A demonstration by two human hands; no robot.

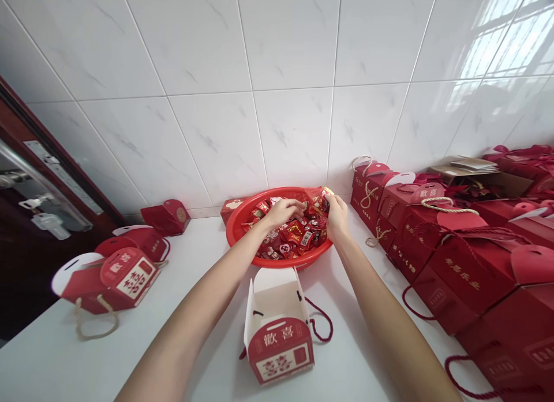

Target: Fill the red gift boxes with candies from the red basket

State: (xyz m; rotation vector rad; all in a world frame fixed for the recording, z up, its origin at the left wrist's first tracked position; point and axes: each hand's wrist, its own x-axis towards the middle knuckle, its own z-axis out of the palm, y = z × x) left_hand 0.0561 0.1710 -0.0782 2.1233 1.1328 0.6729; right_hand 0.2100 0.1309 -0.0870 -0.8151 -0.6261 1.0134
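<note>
A red plastic basket (236, 240) full of wrapped candies (285, 240) stands against the wall. My left hand (285, 211) is over the candies, fingers loosely stretched and slightly bent, with nothing visible in them. At the basket's right rim, my right hand (337, 214) grips a red and gold candy packet (319, 201) between thumb and fingers. Between my forearms, in front of the basket, an open red gift box (281, 356) shows its white inside. A dark red cord handle (326, 332) loops out at its right side.
Several closed red gift boxes (450, 263) are packed along the right side, some with rope handles. More boxes (125, 278) stand at the left on the white table (190, 246). Behind is a tiled wall (208, 136); a dark door with keys (52, 220) is at far left.
</note>
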